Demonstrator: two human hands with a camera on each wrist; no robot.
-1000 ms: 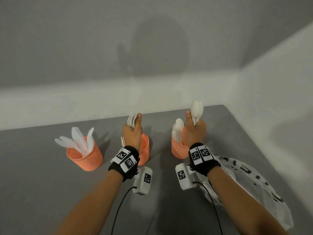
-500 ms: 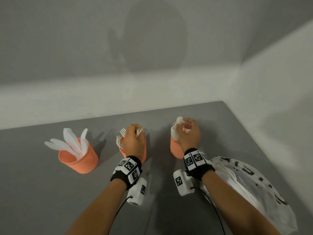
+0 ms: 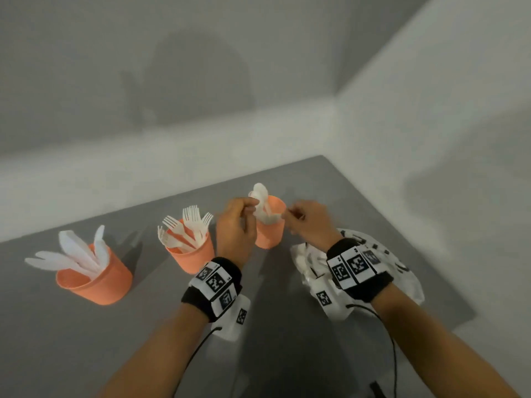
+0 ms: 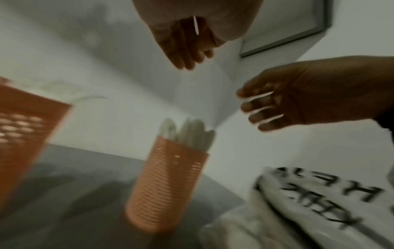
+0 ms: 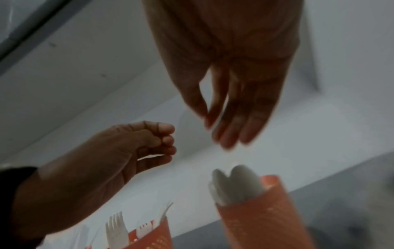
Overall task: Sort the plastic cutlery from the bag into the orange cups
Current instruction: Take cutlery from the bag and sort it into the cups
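- Both hands are hovering empty: left hand (image 3: 235, 228) is hanging with fingers loosely curled just left of the spoon cup, right hand (image 3: 309, 222) is sitting relaxed and half open on its right.
- The bag (image 3: 408, 280) is lying crumpled on the grey bench (image 3: 86, 340) under the right wrist.
- Three orange cups are standing in a row: knives (image 3: 74, 254) are leaning in the left cup (image 3: 97, 282), forks (image 3: 186, 228) in the middle cup (image 3: 195, 257), spoons (image 3: 261, 202) in the far right cup (image 3: 271, 234).
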